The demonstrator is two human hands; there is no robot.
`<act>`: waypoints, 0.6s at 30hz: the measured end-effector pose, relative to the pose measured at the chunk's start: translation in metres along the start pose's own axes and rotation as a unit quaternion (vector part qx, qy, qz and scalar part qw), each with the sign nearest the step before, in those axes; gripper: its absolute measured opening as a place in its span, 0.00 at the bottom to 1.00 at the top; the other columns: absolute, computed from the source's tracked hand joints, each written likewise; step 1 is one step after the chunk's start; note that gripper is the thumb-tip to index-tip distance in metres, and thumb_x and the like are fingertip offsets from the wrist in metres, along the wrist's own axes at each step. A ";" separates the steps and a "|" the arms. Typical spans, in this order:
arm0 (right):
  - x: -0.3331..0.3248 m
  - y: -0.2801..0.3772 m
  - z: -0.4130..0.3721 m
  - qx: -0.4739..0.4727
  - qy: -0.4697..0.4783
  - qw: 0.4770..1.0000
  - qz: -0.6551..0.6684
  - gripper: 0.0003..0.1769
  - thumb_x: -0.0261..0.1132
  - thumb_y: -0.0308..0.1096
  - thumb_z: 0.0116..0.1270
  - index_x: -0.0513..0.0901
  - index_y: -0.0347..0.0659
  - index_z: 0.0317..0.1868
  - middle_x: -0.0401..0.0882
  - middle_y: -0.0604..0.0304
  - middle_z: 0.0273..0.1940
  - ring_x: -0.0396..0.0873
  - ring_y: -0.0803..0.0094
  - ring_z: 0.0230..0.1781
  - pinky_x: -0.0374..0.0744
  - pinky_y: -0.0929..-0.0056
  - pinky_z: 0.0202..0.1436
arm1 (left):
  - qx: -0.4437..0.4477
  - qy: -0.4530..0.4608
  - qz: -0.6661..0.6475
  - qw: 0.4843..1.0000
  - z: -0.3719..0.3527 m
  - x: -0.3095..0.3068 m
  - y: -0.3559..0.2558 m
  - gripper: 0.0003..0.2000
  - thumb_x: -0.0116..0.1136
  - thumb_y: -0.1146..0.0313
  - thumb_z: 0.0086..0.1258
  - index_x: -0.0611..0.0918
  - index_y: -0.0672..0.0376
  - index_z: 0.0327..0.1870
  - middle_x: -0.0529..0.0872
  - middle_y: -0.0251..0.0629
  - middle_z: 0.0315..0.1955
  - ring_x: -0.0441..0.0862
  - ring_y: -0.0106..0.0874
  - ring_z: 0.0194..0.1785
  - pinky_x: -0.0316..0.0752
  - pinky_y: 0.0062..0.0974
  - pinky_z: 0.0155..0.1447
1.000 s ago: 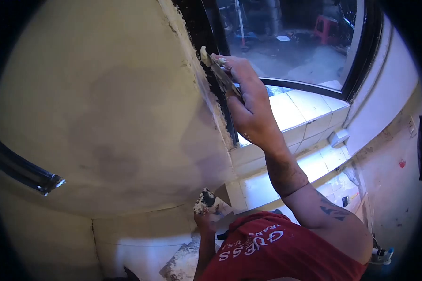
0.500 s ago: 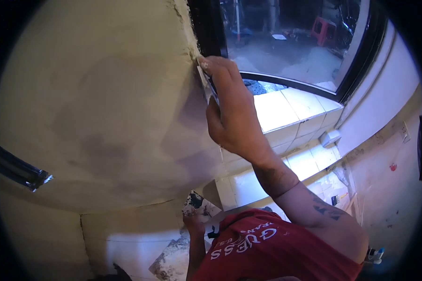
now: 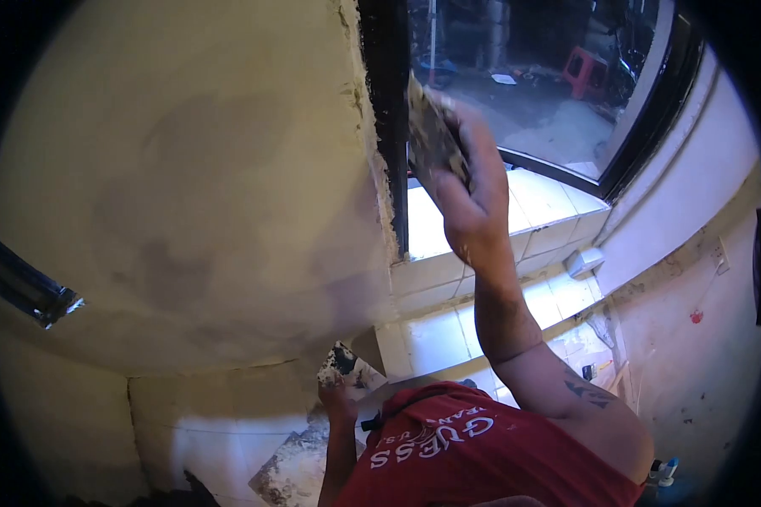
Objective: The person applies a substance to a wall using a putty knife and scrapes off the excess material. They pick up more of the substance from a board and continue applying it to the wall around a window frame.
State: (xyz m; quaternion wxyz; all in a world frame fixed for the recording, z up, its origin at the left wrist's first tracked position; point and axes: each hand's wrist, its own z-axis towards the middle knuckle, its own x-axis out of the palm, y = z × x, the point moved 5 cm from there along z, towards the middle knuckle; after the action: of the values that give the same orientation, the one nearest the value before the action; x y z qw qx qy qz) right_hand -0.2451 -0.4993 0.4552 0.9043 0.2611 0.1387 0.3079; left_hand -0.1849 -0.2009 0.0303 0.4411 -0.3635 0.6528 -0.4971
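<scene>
My right hand (image 3: 484, 194) is raised in front of the window, closed on a flat scraper (image 3: 435, 139). The scraper's broad face is dark with pale plaster smears and is turned toward me, apart from the wall. Low at the body, my left hand (image 3: 338, 404) is closed on a plaster-smeared board (image 3: 348, 368), which has a dark patch on it. Left of the scraper, the plastered wall (image 3: 228, 186) shows grey damp-looking patches. Its rough edge (image 3: 372, 135) runs along the black window frame (image 3: 386, 110).
A white tiled sill (image 3: 533, 198) and a tiled ledge (image 3: 440, 338) lie below the window. Another plaster-stained sheet (image 3: 292, 469) lies at the bottom. A dark bar (image 3: 30, 283) juts in at left. Beyond the glass stands a red stool (image 3: 585, 73).
My right hand has moved the scraper off the wall's edge, rightward to before the window, and turned its face toward me. My left hand still holds the board low down.
</scene>
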 end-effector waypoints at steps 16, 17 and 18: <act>0.040 0.033 0.010 -0.073 0.029 0.987 -0.140 0.28 0.51 0.16 0.44 0.62 0.29 0.52 0.61 0.40 0.49 0.64 0.42 0.50 0.66 0.58 0.54 | -0.006 0.007 -0.114 0.993 -0.012 0.007 -0.039 0.13 0.46 0.70 0.66 0.71 0.68 0.48 0.77 0.47 0.45 0.75 0.38 0.48 0.68 0.31 0.54; 0.039 0.032 0.009 -0.075 0.032 0.987 -0.142 0.28 0.51 0.16 0.44 0.62 0.29 0.52 0.61 0.40 0.49 0.64 0.42 0.50 0.66 0.58 0.54 | 0.044 -0.002 -0.032 0.999 -0.013 0.006 -0.044 0.13 0.46 0.70 0.66 0.71 0.68 0.48 0.77 0.48 0.45 0.74 0.38 0.49 0.68 0.31 0.54; 0.038 0.031 0.007 -0.066 0.035 0.986 -0.148 0.28 0.51 0.16 0.44 0.62 0.29 0.52 0.61 0.40 0.50 0.64 0.42 0.50 0.66 0.58 0.54 | 0.043 -0.015 -0.001 0.999 -0.010 0.003 -0.038 0.13 0.47 0.70 0.66 0.71 0.68 0.48 0.77 0.48 0.45 0.75 0.37 0.49 0.68 0.31 0.54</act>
State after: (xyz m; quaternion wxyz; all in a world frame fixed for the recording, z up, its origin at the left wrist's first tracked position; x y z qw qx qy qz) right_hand -0.2272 -0.4573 0.4748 0.9498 0.1664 0.1869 0.1879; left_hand -0.1938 -0.2094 0.0675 0.4654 -0.3528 0.6237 -0.5196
